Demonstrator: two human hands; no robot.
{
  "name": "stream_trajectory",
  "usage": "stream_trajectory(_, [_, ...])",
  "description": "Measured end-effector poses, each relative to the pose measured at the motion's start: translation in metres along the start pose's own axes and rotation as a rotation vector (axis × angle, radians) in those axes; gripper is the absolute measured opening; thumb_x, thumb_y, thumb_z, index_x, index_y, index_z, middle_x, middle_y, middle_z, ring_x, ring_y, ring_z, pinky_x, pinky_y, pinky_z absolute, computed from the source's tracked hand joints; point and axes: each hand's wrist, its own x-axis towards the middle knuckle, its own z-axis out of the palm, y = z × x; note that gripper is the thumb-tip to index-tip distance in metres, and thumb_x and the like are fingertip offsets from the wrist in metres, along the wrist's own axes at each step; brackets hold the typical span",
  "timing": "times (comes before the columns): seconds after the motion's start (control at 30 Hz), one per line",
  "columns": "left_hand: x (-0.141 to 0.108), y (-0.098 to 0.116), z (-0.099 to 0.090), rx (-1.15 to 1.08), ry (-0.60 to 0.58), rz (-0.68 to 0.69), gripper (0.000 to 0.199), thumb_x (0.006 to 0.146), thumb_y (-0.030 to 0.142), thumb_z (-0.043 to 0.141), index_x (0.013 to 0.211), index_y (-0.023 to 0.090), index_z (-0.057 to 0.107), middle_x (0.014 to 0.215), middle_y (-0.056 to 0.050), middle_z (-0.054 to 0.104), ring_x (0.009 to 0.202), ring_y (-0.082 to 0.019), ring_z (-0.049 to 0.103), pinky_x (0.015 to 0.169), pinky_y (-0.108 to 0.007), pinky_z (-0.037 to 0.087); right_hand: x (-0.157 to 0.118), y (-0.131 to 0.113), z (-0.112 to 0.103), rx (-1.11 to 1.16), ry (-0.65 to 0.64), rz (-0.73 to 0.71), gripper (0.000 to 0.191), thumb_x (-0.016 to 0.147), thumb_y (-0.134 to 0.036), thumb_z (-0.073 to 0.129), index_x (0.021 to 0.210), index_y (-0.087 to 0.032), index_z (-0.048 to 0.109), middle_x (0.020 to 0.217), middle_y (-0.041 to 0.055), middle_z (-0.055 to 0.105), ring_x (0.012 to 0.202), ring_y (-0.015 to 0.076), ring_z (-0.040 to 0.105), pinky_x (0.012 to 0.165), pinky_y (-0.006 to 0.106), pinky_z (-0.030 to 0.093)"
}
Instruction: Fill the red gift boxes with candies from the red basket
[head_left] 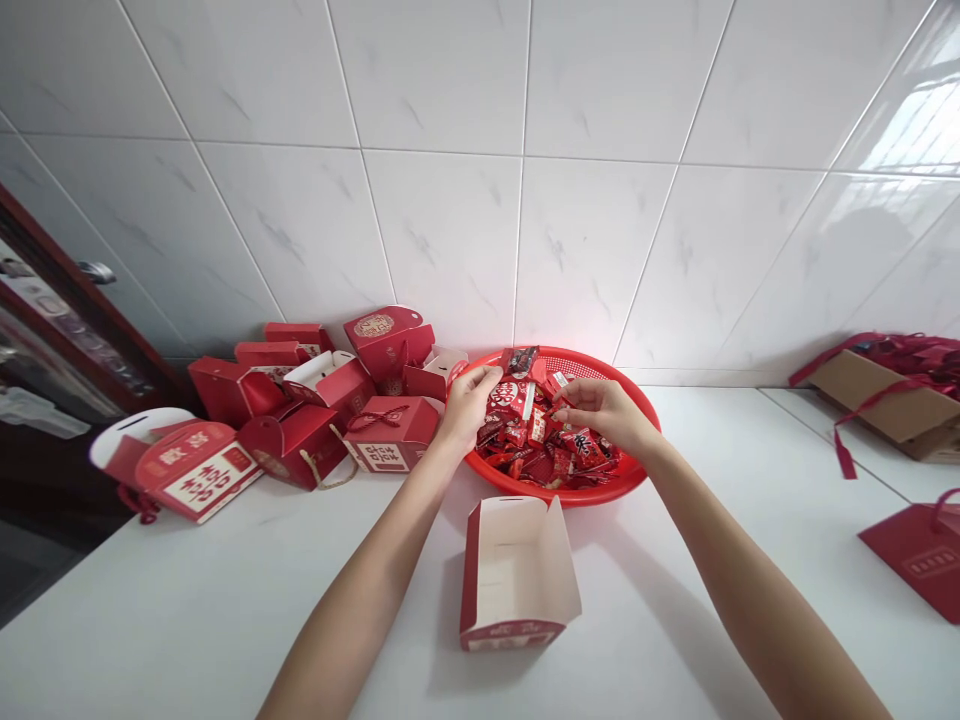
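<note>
A red plastic basket [600, 494] full of red-wrapped candies [538, 428] stands against the tiled wall. My left hand [472, 400] is at the basket's left side, fingers closed near a dark and red packet [520, 360]; what they pinch, if anything, is hidden. Over the candies on the right, my right hand [600, 408] has its thumb and fingertips pinched together, with something too small to name between them. In front of the basket sits an open red box [525, 575] with a white inside; no candy shows in it.
Several red gift boxes [390, 435] are piled at the left by the wall. On the right stand a cardboard box [885, 395] with red ribbons and a dark red bag [919, 555]. A dark wooden frame [67, 290] borders the white table [315, 570] at left.
</note>
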Motion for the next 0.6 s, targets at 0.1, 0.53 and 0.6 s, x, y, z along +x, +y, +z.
stream_trajectory(0.1, [0.0,0.0,0.0,-0.001,0.001,0.005,0.031,0.067,0.046,0.083,0.064,0.021,0.065,0.067,0.002,0.061,0.074,-0.019,0.058,0.07,-0.029,0.046,-0.008,-0.005,-0.002,0.216,0.083,0.048,0.043,0.069,-0.05,0.086,0.092,-0.018,0.069,0.082,0.005,0.074,0.077,0.022,0.071,0.067,0.035,0.059])
stream_trajectory(0.53, [-0.002,0.003,-0.001,0.045,-0.049,0.017,0.04,0.059,0.056,0.086,0.065,0.021,0.067,0.071,0.0,0.066,0.073,-0.019,0.059,0.071,-0.029,0.047,-0.013,-0.012,-0.009,0.476,0.137,0.091,0.043,0.068,-0.046,0.091,0.095,-0.015,0.077,0.09,0.0053,0.074,0.07,0.017,0.069,0.079,0.037,0.057])
stream_trajectory(0.6, [-0.001,0.002,-0.001,0.071,-0.052,0.028,0.041,0.061,0.057,0.084,0.065,0.021,0.066,0.069,0.001,0.064,0.072,-0.018,0.057,0.07,-0.029,0.047,-0.013,-0.011,-0.009,0.493,0.152,0.096,0.041,0.066,-0.045,0.091,0.091,-0.015,0.077,0.086,0.0053,0.074,0.071,0.0172,0.068,0.078,0.036,0.056])
